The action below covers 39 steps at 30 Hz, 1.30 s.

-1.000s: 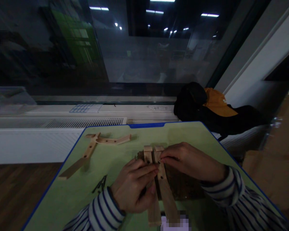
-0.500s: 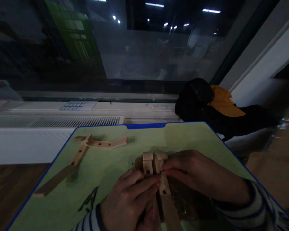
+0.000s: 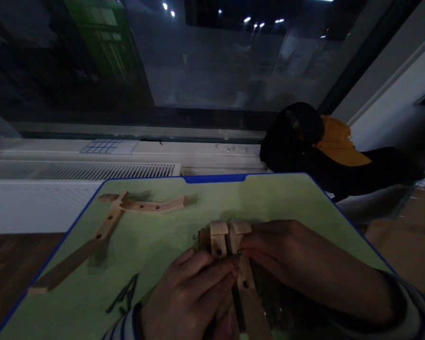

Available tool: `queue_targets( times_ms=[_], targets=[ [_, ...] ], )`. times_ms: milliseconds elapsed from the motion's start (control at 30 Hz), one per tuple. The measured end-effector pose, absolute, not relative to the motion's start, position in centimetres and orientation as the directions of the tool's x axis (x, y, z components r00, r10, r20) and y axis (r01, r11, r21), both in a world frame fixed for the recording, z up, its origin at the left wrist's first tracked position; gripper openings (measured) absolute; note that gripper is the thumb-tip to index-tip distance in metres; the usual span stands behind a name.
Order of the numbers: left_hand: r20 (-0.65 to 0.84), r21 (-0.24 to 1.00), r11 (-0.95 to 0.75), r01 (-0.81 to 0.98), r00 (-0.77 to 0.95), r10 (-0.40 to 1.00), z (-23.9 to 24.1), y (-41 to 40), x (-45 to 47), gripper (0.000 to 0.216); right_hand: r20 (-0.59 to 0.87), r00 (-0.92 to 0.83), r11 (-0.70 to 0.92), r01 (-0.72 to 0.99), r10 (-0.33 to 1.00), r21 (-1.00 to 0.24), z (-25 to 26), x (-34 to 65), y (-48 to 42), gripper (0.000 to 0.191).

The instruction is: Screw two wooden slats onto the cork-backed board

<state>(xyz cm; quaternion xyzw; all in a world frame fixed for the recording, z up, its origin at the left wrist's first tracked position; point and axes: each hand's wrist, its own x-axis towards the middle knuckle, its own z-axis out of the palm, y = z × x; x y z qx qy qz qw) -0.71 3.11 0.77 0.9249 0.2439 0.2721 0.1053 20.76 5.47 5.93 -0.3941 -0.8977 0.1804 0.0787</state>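
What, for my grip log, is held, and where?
Right hand seems to pinch a small metal piece by its visible end; for the left hand, unclear.

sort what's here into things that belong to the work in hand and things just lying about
Likely part of the work:
two wooden strips by the left hand
tiny dark piece at the right hand
slim dark pieces
holed wooden parts at left

Apparently just lying about:
orange cap
black fabric
gridded sheet

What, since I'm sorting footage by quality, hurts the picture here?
Head view: dim overall, small bright lights glaring in the window; head view: soft shadow beside the branched wooden piece on the green tabletop; head view: detail lost in darkness below the right hand, the tiny dark bit it pinches too small to identify.
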Motion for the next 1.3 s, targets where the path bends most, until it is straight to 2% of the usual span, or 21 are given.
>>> queue_targets(
  times_ms=[167,300,467,833,1067,1300],
  targets=[
    [0.456,0.32,-0.86,0.398,0.731,0.508,0.5,3.1,-0.8,0.03,0.03,-0.677,0.644,0.686,0.736,-0.338,6.7,20.5,5.3,0.017],
    [0.542,0.29,-0.875,0.388,0.687,0.484,0.3,3.3,-0.6,0.031,0.027,-0.668,0.639,0.697,0.743,-0.326,6.5,20.4,5.1,0.016],
    [0.476,0.31,-0.862,0.4,0.72,0.505,0.9,3.3,-0.6,0.031,0.01,-0.687,0.655,0.687,0.726,-0.314,5.4,20.3,4.8,0.02],
    [0.515,0.336,-0.854,0.397,0.682,0.519,1.2,3.0,-0.4,0.029,-0.076,-0.651,0.615,0.744,0.755,-0.261,5.1,19.6,4.1,0.016],
    [0.53,0.335,-0.859,0.388,0.676,0.512,1.1,3.2,-0.3,0.028,-0.017,-0.674,0.648,0.716,0.738,-0.261,6.1,19.7,4.2,0.009],
    [0.517,0.34,-0.856,0.39,0.682,0.516,1.4,3.2,-0.1,0.029,-0.016,-0.677,0.65,0.712,0.736,-0.265,7.4,19.7,4.3,0.013]
  ],
)
